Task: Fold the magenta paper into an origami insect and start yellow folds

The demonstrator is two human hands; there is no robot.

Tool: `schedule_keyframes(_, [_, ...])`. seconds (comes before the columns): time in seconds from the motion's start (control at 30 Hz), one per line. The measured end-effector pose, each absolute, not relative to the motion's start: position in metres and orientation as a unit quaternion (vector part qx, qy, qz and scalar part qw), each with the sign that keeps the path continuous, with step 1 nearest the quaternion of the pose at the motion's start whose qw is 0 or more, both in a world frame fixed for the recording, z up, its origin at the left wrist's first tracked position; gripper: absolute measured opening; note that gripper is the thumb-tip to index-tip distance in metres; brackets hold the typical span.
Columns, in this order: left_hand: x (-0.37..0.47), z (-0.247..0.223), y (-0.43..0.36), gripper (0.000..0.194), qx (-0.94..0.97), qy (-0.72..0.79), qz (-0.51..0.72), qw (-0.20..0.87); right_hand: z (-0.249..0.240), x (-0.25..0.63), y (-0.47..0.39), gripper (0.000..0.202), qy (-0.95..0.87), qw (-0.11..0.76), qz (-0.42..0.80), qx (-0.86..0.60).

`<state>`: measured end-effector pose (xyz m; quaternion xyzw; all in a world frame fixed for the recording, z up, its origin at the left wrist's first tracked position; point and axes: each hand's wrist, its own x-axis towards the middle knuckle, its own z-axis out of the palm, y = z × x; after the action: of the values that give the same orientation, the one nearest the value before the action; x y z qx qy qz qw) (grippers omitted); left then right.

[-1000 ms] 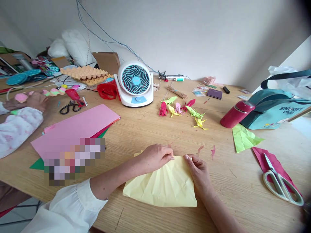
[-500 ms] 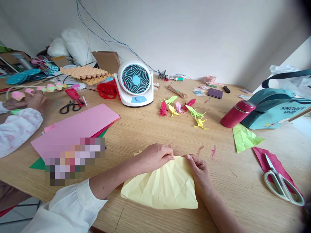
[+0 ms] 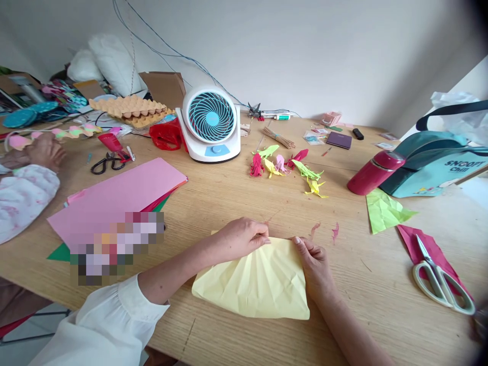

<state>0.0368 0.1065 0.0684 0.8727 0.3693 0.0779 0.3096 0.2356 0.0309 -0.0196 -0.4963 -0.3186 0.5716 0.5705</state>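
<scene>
Paper (image 3: 247, 292) of a pale yellow spreads between our two hands, low in the middle of our view, over the near part of the bench (image 3: 224, 195). Its long axis runs left to right across us, and its near edge is wider than the far one. From both hands the bulk of it lies toward us, since we have it by the far edge.

Our left hand (image 3: 244, 236) comes in over the left part, its thumb and fingers pinched on that edge near the middle. Our right hand (image 3: 314, 262) grips the far right corner, thumb on top and fingers curled beneath, with its wrist just beside the short right side. Both hands touch the sheet, so neither is nearer; a short stretch of far edge separates the two grips. Creases fan out from near the left thumb toward the near edge. How much of the sheet rests on the bench, we cannot tell.

Off to our right, well apart from the right hand, scissors (image 3: 442, 284) lie partly over a red sheet (image 3: 415, 244). Beyond our hands sit small folded figures (image 3: 280, 165), and pink sheets (image 3: 129, 195) lie to our left.
</scene>
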Motion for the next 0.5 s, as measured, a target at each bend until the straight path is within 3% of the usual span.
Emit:
schedule_keyframes(0.23, [0.0285, 0.0709, 0.1135, 0.026, 0.879, 0.368, 0.101, 0.285, -0.0188, 0.24, 0.0331, 0.025, -0.335, 0.588, 0.55, -0.49])
schedule_keyframes(0.5, [0.0279, 0.0727, 0.1136, 0.024, 0.882, 0.366, 0.119, 0.272, -0.0123, 0.2384, 0.0347, 0.028, -0.355, 0.545, 0.58, -0.491])
